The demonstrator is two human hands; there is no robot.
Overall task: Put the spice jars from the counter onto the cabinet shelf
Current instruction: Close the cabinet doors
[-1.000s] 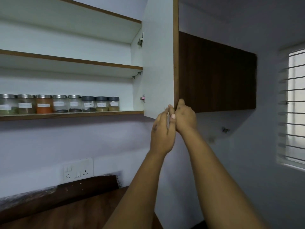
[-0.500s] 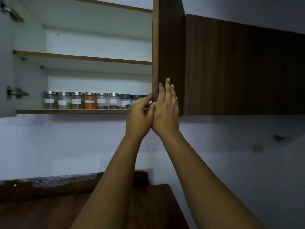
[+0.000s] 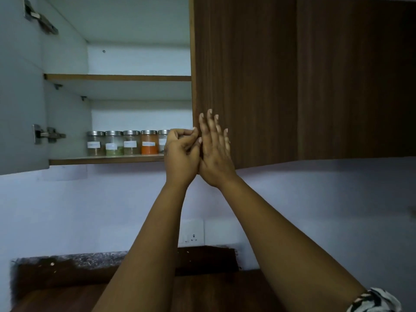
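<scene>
Jars (image 3: 126,143) stand in a row on the shelf (image 3: 105,159); desk (image 3: 202,291) shows none. My right hand (image 3: 215,152) presses flat on the door (image 3: 245,86), left hand (image 3: 181,154) curled, holding nothing. Only closing seems left.

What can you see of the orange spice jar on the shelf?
The orange jar is a clear round jar with a silver metal lid, filled with orange powder, and carries a white label across its front. It stands upright on the lower shelf, fourth from the left in a tight row of jars. No hand touches it.
</scene>
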